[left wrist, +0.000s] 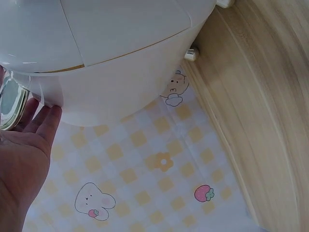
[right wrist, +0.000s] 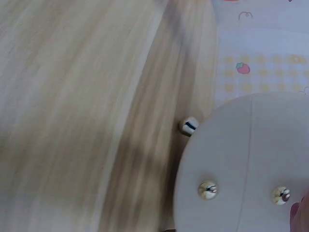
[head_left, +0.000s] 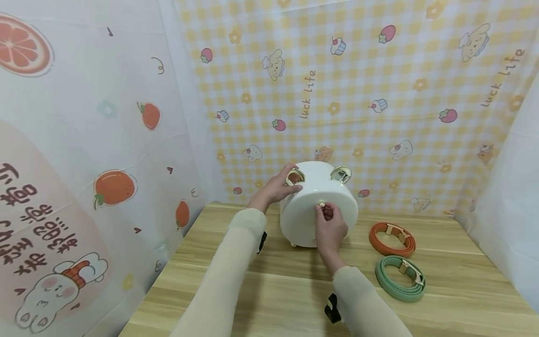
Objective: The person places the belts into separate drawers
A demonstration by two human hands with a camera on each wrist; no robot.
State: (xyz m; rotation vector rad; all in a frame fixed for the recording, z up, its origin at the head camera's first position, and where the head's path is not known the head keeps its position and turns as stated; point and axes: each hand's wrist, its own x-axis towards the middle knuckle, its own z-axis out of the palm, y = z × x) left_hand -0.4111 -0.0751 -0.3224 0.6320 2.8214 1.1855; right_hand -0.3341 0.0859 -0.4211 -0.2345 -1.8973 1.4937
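Note:
A glossy white round drawer box stands upright on the table, with gold ear-shaped rings on top and small gold feet. My left hand grips its upper left beside one ring, thumb toward the front. The left wrist view shows its fingers against the box's side. My right hand is at the front face, thumb and finger pinching the upper gold knob. In the right wrist view, two other gold knobs show on the face, with a seam between them; only the fingers' edge appears there.
Right of the box lie a coiled orange belt and, nearer me, a coiled green belt, both with gold buckles. A wooden table carries everything. Patterned cloth hangs behind and at the sides.

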